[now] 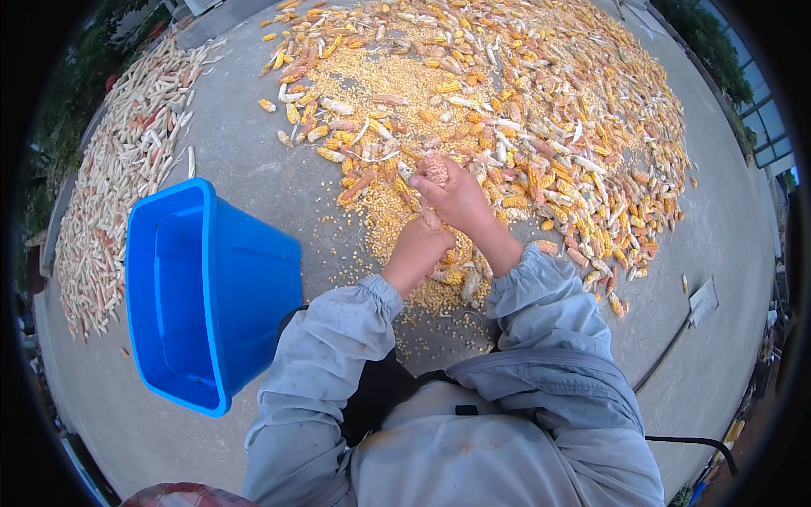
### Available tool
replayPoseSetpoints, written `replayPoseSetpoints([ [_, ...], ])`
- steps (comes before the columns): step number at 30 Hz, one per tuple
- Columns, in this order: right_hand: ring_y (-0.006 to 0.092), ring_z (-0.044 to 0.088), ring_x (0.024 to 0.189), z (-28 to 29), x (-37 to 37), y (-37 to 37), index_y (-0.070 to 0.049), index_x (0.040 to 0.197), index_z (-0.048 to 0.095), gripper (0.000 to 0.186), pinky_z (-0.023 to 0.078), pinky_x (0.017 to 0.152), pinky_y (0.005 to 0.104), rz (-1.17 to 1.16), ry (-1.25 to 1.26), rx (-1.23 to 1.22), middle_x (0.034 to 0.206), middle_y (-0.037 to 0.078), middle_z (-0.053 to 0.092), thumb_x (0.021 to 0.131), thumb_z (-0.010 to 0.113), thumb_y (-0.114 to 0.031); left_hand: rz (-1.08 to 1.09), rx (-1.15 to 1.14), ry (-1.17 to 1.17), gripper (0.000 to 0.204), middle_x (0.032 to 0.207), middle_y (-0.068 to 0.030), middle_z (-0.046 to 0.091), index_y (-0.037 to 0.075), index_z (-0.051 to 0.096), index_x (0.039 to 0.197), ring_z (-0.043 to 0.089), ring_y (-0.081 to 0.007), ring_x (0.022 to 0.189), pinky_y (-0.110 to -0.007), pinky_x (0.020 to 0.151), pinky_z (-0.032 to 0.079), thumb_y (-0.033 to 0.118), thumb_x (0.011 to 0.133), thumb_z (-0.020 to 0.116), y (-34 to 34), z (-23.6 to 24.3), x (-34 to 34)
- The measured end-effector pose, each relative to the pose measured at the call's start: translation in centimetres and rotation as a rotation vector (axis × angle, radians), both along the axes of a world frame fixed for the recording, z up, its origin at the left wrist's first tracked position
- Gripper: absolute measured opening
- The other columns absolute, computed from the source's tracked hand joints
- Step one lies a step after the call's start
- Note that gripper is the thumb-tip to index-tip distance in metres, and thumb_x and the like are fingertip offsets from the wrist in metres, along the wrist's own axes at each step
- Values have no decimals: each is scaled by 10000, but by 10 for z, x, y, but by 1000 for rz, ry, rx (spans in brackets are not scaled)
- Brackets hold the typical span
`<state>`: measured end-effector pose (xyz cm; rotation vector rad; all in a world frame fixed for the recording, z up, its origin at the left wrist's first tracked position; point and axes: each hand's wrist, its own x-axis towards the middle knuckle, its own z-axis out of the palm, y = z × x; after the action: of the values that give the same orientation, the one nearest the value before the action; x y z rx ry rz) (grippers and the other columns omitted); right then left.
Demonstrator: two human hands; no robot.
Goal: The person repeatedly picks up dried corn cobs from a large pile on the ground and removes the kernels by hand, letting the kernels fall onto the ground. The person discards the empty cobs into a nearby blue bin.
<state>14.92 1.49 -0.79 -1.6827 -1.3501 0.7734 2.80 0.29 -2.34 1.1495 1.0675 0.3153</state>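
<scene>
A pinkish, mostly stripped corn cob (437, 171) is held upright in front of me over the pile. My right hand (456, 196) is closed round its upper part, with the thumb lying along it. Below and left, my left hand (419, 250) grips the lower part. Whether this is one cob or two pressed together, I cannot tell. Around and beneath my hands lies a wide spread of yellow and pink corn cobs (553, 101), pale husks and loose yellow kernels (363, 72).
A blue plastic tub (262, 287) lies on its side at my left. A heap of pale cobs (101, 237) stretches along the far left of the concrete floor (228, 101). A flat metal blade (703, 300) on a long handle lies to my right, and a dark cable (691, 441) is at lower right.
</scene>
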Motion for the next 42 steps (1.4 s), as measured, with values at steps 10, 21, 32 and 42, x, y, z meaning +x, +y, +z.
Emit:
replayPoseSetpoints([
  [10, 266, 646, 804, -35, -6, -1, -26, 1079, 575, 377, 491, 746, 353, -117, -218, 133, 864, 120, 664, 811, 648, -281, -173, 808, 663, 209, 771, -194, 638, 13, 583, 840, 623, -378, 713, -467, 642, 496, 200, 747, 595, 7, -3, 6],
  [21, 165, 609, 690, 5, 15, 0, 0, 970, 601, 309, 491, 616, 326, -47, 419, -222, 724, 94, 626, 836, 641, -276, -301, 361, 110, 261, 787, -215, 627, 17, 602, 868, 613, -374, 768, -444, 683, 481, 208, 690, 597, 21, 1, -21],
  [32, 75, 556, 925, -5, -27, -15, -40, 1136, 558, 333, 464, 767, 247, -18, 139, 140, 1002, 49, 624, 833, 659, -131, -131, 672, 109, 233, 719, -177, 621, 24, 593, 875, 613, -339, 688, -411, 582, 464, 225, 758, 606, 16, -25, -10],
  [42, 82, 513, 662, 8, -3, -10, -45, 1012, 582, 266, 429, 572, 229, -58, 742, 97, 763, 11, 565, 874, 607, -270, -247, -474, -611, 175, 629, -14, 439, 83, 460, 938, 417, -116, 502, -276, 456, 349, 178, 829, 558, 34, 34, -45],
])
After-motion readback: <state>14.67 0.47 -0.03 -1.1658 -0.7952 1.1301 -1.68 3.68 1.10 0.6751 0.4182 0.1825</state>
